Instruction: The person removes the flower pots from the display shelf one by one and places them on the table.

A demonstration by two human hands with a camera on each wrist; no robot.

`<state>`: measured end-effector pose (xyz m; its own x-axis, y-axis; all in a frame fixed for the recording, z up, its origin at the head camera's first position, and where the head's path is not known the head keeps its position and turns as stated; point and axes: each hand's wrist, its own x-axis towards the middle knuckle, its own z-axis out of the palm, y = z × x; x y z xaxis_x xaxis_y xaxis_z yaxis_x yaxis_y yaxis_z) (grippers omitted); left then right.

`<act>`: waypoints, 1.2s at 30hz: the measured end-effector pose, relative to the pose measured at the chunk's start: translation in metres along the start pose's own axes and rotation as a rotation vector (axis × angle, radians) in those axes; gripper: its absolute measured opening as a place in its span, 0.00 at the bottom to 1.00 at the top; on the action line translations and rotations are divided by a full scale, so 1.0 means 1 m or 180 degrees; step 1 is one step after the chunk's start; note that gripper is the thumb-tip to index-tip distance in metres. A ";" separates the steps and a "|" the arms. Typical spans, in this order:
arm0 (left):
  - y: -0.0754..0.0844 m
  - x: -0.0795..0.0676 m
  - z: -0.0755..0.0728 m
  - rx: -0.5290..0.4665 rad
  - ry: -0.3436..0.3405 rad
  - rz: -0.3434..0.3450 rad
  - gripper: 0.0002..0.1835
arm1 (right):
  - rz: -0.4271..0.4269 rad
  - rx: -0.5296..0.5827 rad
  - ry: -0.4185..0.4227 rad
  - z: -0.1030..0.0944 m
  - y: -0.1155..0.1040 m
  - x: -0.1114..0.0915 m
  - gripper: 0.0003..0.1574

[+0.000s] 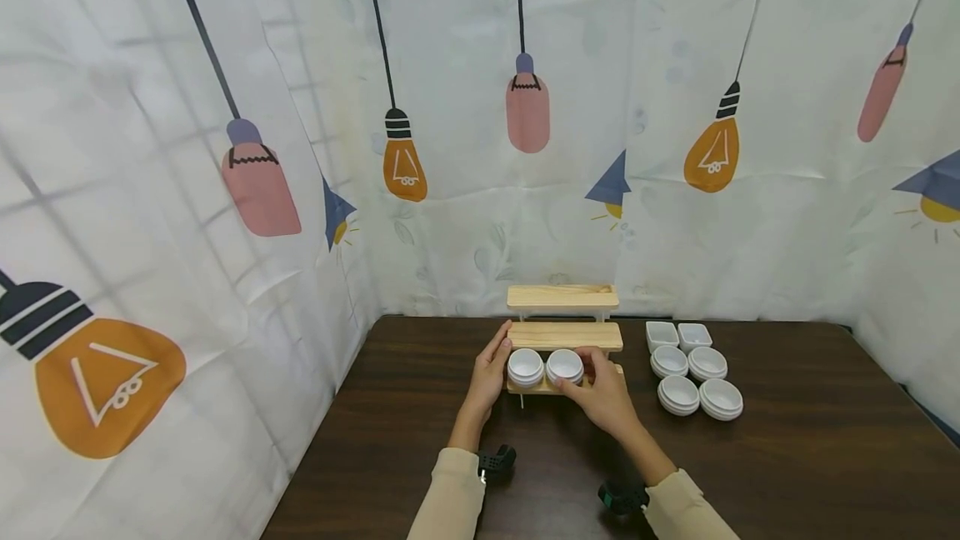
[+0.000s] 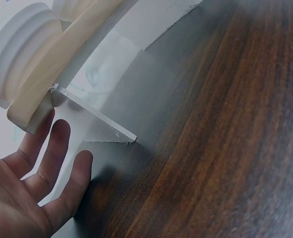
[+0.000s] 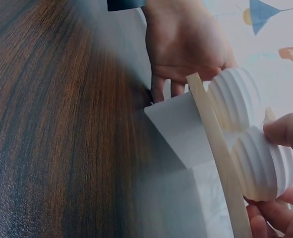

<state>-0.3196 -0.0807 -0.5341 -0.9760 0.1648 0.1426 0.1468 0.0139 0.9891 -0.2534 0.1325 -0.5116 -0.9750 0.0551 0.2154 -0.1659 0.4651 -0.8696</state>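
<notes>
A three-tier stand with pale wooden shelves (image 1: 565,335) and clear side panels rises from the table. Two stacks of small white bowls sit side by side on its lowest shelf. My right hand (image 1: 606,397) pinches the right stack of bowls (image 1: 564,366) between thumb and fingers; in the right wrist view the thumb lies on the upper side of this stack (image 3: 259,163). Beside the left stack of bowls (image 1: 525,367), my left hand (image 1: 489,373) lies along the stand's left end, its fingers loosely spread near the shelf end (image 2: 32,111) in the left wrist view.
Right of the stand, several white bowls (image 1: 678,394) stand in two columns on the dark wooden table (image 1: 825,440). Behind them are two square white dishes (image 1: 662,334). A printed curtain (image 1: 465,232) hangs close behind the table and along its left side.
</notes>
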 end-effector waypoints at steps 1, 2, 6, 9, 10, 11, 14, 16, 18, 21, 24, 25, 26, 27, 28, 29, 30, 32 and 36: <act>0.000 0.001 0.000 -0.0002 -0.0009 -0.0003 0.25 | 0.0004 0.0013 0.0000 0.000 0.000 0.001 0.36; 0.000 0.001 -0.001 -0.0003 -0.0015 -0.0002 0.25 | 0.0000 0.0019 -0.0002 0.000 0.001 0.001 0.36; 0.001 0.001 -0.001 0.0015 -0.0008 0.0026 0.25 | -0.0018 0.0014 -0.0007 0.000 0.002 0.001 0.36; 0.001 -0.001 0.000 0.0013 0.0014 0.0050 0.26 | -0.0035 -0.0005 -0.0006 0.001 0.002 0.000 0.37; 0.000 -0.002 0.000 0.0022 0.0015 0.0064 0.26 | -0.0040 -0.0007 -0.0006 0.001 0.002 0.000 0.36; 0.000 -0.003 0.000 0.0023 0.0016 0.0075 0.27 | -0.0044 -0.0011 -0.0006 0.001 0.002 0.000 0.36; -0.001 -0.003 0.000 0.0004 0.0020 0.0099 0.27 | -0.0041 0.0004 0.0002 0.001 0.002 0.000 0.36; -0.001 -0.003 0.000 -0.0005 0.0025 0.0095 0.27 | -0.0039 0.0007 0.0013 0.001 0.002 0.000 0.35; -0.001 -0.002 0.000 -0.0010 0.0031 0.0083 0.26 | -0.0041 0.0002 0.0025 0.001 0.002 0.000 0.35; 0.000 -0.001 0.000 -0.0005 0.0028 0.0067 0.25 | -0.0046 -0.0005 0.0034 0.001 0.002 0.000 0.34; 0.000 -0.001 0.000 -0.0006 0.0029 0.0025 0.25 | -0.0042 -0.0008 0.0035 0.001 0.003 -0.001 0.34; 0.000 0.000 0.000 0.0003 0.0027 0.0025 0.25 | -0.0040 -0.0010 0.0035 0.001 0.003 -0.001 0.34; 0.000 -0.001 0.000 0.0008 0.0032 0.0020 0.25 | -0.0036 -0.0004 0.0032 0.001 0.003 -0.001 0.34; 0.000 -0.001 0.001 0.0016 0.0035 0.0019 0.25 | -0.0035 -0.0004 0.0033 0.001 0.003 -0.001 0.34; 0.000 -0.001 0.001 0.0021 0.0042 0.0017 0.25 | -0.0031 -0.0007 0.0035 0.001 0.004 -0.001 0.34; 0.000 -0.001 0.001 0.0032 0.0046 0.0030 0.25 | -0.0031 -0.0002 0.0036 0.001 0.004 -0.001 0.34; 0.000 -0.001 0.001 0.0037 0.0050 0.0050 0.25 | -0.0031 0.0002 0.0037 0.001 0.004 -0.001 0.34; 0.000 -0.002 0.002 0.0034 0.0065 0.0067 0.26 | -0.0035 0.0013 0.0043 0.001 0.004 -0.001 0.34; -0.001 -0.001 0.002 -0.0025 0.0077 0.0097 0.27 | -0.0044 -0.0001 0.0050 0.001 0.006 -0.001 0.34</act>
<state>-0.3184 -0.0793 -0.5356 -0.9747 0.1412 0.1734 0.1754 0.0016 0.9845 -0.2538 0.1342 -0.5171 -0.9701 0.0625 0.2345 -0.1793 0.4662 -0.8663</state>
